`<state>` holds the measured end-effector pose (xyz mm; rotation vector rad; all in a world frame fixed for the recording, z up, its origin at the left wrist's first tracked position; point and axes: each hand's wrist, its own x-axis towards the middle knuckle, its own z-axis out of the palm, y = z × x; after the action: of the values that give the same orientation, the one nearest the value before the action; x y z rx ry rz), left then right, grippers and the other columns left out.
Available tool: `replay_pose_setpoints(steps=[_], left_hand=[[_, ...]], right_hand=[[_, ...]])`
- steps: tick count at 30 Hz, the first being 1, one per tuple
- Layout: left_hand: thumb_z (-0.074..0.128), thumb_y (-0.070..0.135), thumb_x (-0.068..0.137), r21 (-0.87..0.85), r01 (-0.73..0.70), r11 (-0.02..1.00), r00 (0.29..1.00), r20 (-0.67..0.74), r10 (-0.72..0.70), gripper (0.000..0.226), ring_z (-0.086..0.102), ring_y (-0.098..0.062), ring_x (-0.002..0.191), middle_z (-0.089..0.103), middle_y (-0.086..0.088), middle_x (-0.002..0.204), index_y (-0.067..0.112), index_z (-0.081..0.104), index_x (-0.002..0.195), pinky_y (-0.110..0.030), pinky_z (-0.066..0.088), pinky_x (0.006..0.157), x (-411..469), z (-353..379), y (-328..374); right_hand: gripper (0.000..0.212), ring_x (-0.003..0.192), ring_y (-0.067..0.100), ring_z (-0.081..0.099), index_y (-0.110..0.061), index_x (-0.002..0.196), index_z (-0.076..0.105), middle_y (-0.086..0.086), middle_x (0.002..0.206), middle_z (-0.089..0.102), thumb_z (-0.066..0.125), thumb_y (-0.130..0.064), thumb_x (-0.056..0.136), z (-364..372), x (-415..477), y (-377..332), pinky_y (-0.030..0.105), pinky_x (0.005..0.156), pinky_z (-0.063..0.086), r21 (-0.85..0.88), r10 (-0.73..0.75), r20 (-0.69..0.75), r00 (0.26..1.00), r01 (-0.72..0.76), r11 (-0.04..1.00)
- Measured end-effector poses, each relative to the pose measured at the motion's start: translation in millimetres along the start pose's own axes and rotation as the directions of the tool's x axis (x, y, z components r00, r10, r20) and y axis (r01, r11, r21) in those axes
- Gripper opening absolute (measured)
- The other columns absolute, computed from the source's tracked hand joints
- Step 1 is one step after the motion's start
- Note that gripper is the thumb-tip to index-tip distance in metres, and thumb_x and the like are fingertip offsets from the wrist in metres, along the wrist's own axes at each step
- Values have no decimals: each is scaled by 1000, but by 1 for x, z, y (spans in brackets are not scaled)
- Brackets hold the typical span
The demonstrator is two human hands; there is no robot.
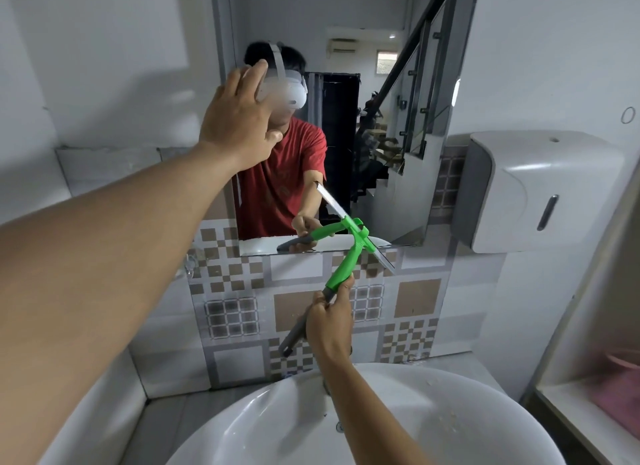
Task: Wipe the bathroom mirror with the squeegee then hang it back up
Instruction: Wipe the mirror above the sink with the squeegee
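The bathroom mirror hangs on the wall above the sink. My right hand grips the grey lower handle of a green squeegee. Its metal blade lies tilted across the mirror's bottom edge, near the lower right part of the glass, and the tool's reflection shows just above. My left hand is raised with fingers spread, flat against the mirror's left side, holding nothing.
A white sink sits directly below my arms. A white and grey paper dispenser is mounted right of the mirror. Patterned brown and grey tiles cover the wall under the mirror. A shelf with something pink stands at the right.
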<state>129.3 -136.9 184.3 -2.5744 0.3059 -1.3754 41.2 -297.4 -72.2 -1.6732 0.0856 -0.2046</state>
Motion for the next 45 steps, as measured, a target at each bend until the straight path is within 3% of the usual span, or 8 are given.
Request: replay_pose_setpoints(steps=[4,12,19,25,28,37,42,45], left_hand=[[69,36,86,-5,1,1000,1000,-6,-1,76,28,-43,145,26,-18,162,22,36,154,-57,38,111,0,2,-1],[68,39,87,-2,-6,1000,1000,1,6,76,26,-41,147,24,-16,164,24,36,154,-54,36,114,0,3,-4],[65,38,87,1,2,1000,1000,-2,-2,74,25,-40,148,23,-15,165,25,35,154,-53,35,114,0,6,-3],[66,38,88,3,2,1000,1000,-4,-2,74,25,-41,148,23,-15,165,25,35,154,-53,36,114,1,6,-4],[66,38,87,9,1,1000,1000,0,-1,76,25,-40,149,22,-15,165,25,35,155,-53,36,115,0,6,-5],[68,37,87,-1,3,1000,1000,-8,-3,77,25,-39,148,21,-15,166,25,34,155,-52,33,117,-1,6,-3],[67,36,88,-9,-1,1000,1000,-2,1,76,23,-40,150,21,-15,166,25,33,156,-52,30,119,-1,6,-4],[66,36,89,-16,-2,1000,1000,6,2,77,22,-40,150,20,-16,166,24,32,156,-53,29,120,-2,6,-3]], right_hand=[[72,67,6,52,-29,161,-1,-6,82,54,42,-14,105,12,-17,0,14,50,45,-41,-38,53,998,40,998],[82,81,18,66,-38,157,-15,-2,88,62,45,-18,104,44,-39,19,43,77,60,-220,2,160,987,34,975],[84,69,7,55,-34,157,-18,1,91,62,46,-17,105,34,-35,23,28,64,52,-372,-54,162,985,112,921],[92,78,14,62,-33,157,-17,5,114,70,55,-17,101,24,-34,26,28,68,55,-603,-80,227,971,205,771],[92,75,15,58,-30,159,-14,5,108,69,56,-17,100,15,-33,24,30,64,52,-655,-85,226,970,216,724],[92,75,17,56,-27,159,-12,6,107,67,56,-14,99,6,-37,20,27,61,46,-681,-94,235,967,233,694],[91,81,18,64,-27,159,-14,6,109,68,55,-15,100,8,-42,24,33,72,59,-670,-52,233,971,199,716],[89,80,21,66,-27,159,-12,6,103,70,53,-15,99,3,-46,25,35,67,58,-689,-27,238,971,189,699]])
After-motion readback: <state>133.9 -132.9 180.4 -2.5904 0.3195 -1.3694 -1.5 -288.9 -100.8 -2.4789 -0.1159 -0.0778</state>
